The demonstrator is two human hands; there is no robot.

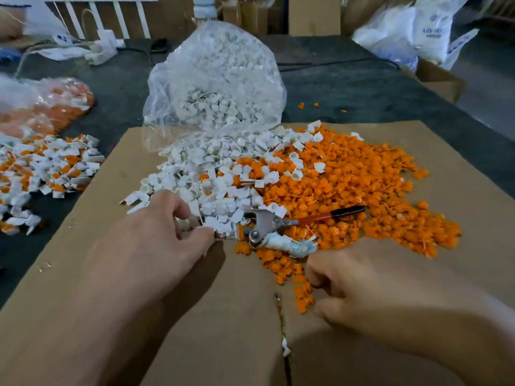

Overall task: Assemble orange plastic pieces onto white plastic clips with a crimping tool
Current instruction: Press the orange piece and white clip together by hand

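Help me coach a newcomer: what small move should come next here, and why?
Probably pick one out of the white clips with the left hand and one out of the orange pieces with the right hand, then bring them together. Both hands sit with curled fingers at those piles' edges, while the crimping tool lies unheld between them.

Orange pieces [348, 196]: small bright orange plastic parts, loose in a broad heap, centre right of frame, thinning to a trail toward lower centre.
White clips [211, 174]: small white plastic parts, heaped at centre, touching and partly overlapping the orange heap's left edge.
Crimping tool [267, 224]: metal head at the seam of both heaps, lying flat; red handle with black tip points right, the other handle, wrapped in whitish material, angles lower right; handles spread.
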